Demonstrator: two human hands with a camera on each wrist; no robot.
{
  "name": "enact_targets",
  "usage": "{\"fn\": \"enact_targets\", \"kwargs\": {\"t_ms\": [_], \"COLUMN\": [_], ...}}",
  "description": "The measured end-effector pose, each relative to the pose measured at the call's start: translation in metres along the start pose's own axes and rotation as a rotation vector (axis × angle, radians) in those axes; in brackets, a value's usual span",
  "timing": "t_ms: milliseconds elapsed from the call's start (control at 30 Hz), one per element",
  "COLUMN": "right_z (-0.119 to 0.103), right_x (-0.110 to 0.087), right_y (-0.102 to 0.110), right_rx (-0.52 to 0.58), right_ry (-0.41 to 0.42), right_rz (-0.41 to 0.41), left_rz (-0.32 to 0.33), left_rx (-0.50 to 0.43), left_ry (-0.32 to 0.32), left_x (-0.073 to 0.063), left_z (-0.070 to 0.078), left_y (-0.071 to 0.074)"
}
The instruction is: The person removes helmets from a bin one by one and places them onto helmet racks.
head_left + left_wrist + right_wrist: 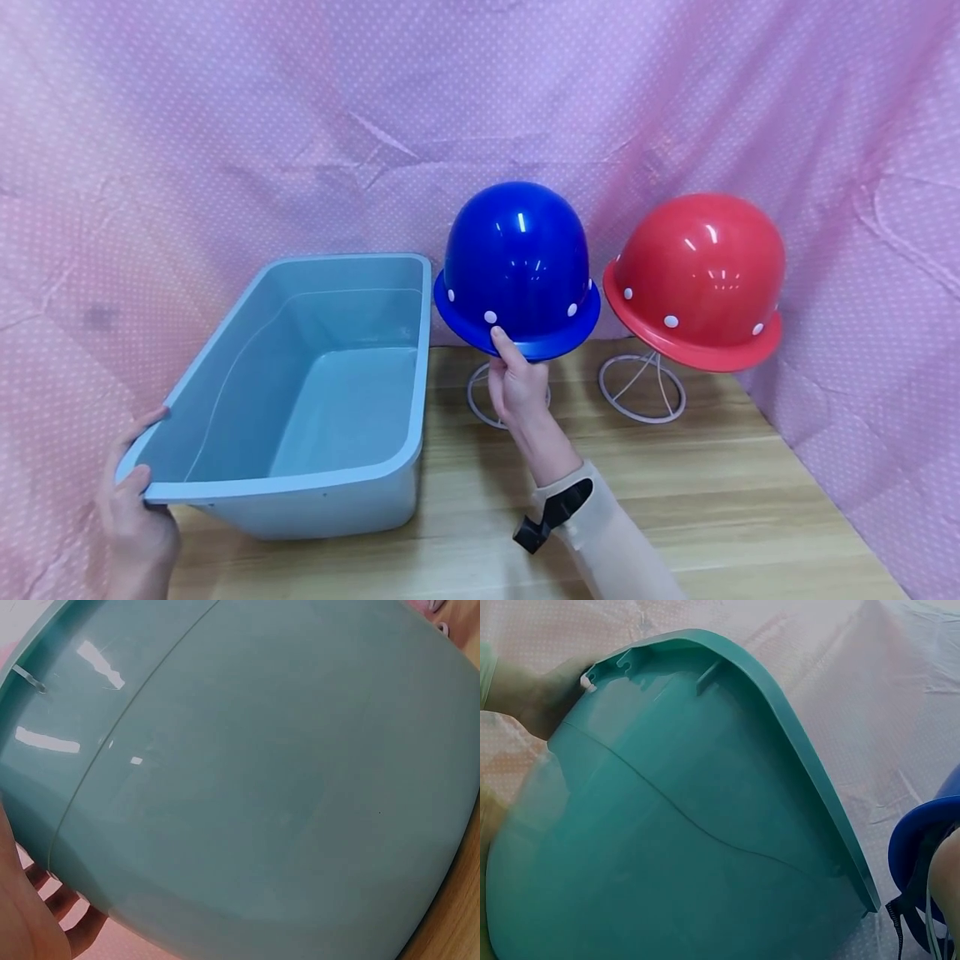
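A blue-grey plastic tub [360, 479] stands on the left of the table, its inside bare in the head view. At its near left corner my left hand [142, 521] grips the rim, thumb on top and fingers around the outside. My right hand [519, 387] holds a blue hard hat [517, 250] by its front brim, the thumb on the brim and the other fingers beneath. Behind that hand a white wire stand [474, 398] partly shows under the hat. In the right wrist view the hat's dark strap [909, 915] hangs beside the tub.
To the right, a red hard hat [705, 275] sits tilted on another white wire stand [602, 383]. A pink dotted cloth [480, 92] hangs behind and at both sides of the wooden table [720, 483]. A black strap mount [551, 512] is on my right wrist.
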State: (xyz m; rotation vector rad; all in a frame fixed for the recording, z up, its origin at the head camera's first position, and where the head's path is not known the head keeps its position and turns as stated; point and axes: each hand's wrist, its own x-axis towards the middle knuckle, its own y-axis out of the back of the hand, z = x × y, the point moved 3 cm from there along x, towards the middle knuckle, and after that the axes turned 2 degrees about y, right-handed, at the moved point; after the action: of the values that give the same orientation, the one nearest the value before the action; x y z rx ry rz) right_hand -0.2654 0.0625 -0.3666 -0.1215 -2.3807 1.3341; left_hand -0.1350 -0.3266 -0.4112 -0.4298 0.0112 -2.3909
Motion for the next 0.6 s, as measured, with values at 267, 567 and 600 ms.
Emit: {"fn": "enact_targets", "kwargs": {"t_ms": [267, 567, 600], "right_z": [-0.0033, 0.0006, 0.0012], "right_x": [0.0003, -0.0031, -0.0034], "right_y": [0.0035, 0.005, 0.0049], "right_rx": [-0.002, 0.004, 0.005], "right_ry": [-0.009, -0.034, -0.03], "right_rz": [-0.012, 0.059, 0.065], "left_rz": [0.008, 0.038, 0.039], "left_rx": [-0.017, -0.022, -0.029], "left_ry": [-0.013, -0.013, -0.016], "left_x": [-0.0021, 0.0008, 0.0012], "left_z": [0.0001, -0.001, -0.0005], "left_y": [-0.0046, -0.0022, -0.0021]}}
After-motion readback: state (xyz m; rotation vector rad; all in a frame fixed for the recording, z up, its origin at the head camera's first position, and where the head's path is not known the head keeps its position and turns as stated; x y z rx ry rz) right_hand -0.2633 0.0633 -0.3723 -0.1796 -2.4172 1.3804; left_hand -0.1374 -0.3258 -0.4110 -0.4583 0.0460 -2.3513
